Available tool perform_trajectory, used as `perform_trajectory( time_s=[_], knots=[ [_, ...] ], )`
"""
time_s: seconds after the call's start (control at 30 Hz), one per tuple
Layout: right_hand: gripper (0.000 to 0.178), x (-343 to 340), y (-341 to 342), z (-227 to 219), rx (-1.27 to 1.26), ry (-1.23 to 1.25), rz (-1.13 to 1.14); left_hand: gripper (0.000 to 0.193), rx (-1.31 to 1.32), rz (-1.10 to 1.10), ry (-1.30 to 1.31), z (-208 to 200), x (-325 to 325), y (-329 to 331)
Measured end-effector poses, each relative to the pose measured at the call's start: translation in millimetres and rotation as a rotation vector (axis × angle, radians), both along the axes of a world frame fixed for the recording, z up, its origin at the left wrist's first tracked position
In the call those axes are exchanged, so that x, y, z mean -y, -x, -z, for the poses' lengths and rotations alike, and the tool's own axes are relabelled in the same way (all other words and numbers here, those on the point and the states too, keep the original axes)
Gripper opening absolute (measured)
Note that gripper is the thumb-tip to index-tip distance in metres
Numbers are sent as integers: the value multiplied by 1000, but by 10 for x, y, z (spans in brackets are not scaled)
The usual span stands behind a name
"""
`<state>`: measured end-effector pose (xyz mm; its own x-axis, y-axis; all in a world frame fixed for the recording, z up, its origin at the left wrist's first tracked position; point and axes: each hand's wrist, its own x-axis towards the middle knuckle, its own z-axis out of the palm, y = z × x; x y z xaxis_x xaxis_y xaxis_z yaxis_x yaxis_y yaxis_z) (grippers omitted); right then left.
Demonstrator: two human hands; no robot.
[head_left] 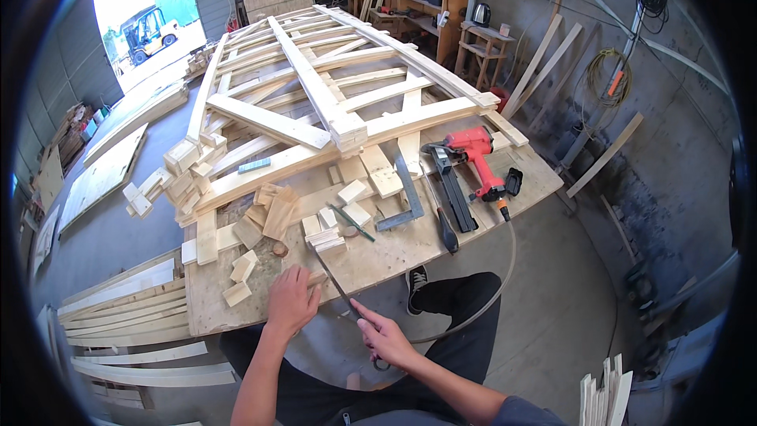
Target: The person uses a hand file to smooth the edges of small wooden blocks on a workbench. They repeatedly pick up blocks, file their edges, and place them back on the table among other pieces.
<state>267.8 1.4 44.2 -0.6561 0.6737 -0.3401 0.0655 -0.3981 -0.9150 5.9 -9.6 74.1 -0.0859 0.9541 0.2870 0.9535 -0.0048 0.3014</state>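
My left hand (290, 301) is at the near edge of the wooden worktable (378, 264), its fingers curled against a small wood block (318, 277) that the hand partly hides. My right hand (386, 339) is wrapped round a long, thin dark metal bar (333, 278) with a looped lower end. The bar slants up and left, its far tip beside a stack of small wood blocks (327, 244). Just beyond lie a green pencil-like stick (352, 222) and a metal square (410, 197). Further right, a red nail gun (476, 159) rests next to a black-handled screwdriver (447, 233).
A large slatted timber frame (315, 102) covers the far part of the table. Loose wood offcuts (276, 213) lie left of centre. The nail gun's air hose (511, 268) loops down past my knee. Long wood strips (126, 312) are stacked at the left, and a shelf (441, 0) stands behind.
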Motion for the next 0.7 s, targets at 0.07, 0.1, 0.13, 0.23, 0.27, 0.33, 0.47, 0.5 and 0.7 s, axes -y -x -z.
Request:
perform_trajectory(
  time_s=[0.07,0.1,0.13,0.23,0.27,0.33,0.47,0.5,0.7],
  knots=[
    [59,6,0,10,-5,5,-3,28,21,12,-23,73,-20,35],
    [59,10,0,7,-5,1,-7,30,30,18,-37,105,-29,60],
    [60,18,4,6,-6,-3,-11,31,31,3,4,135,-9,89],
    [60,-10,-48,-1,-5,-42,-24,32,93,-13,39,187,-37,133],
    [59,-16,-67,-33,-5,-60,5,31,148,-13,16,181,0,140],
    [57,-48,-110,-114,-5,-96,62,30,255,-47,-12,188,57,151],
    [44,-318,-122,-106,227,-515,226,30,495,-158,-111,164,202,155],
    [39,-414,-129,-178,326,-664,220,30,572,-186,-145,169,246,102],
    [38,-1116,59,-316,532,-1059,246,30,819,-188,-63,76,444,-91]
  ],
)
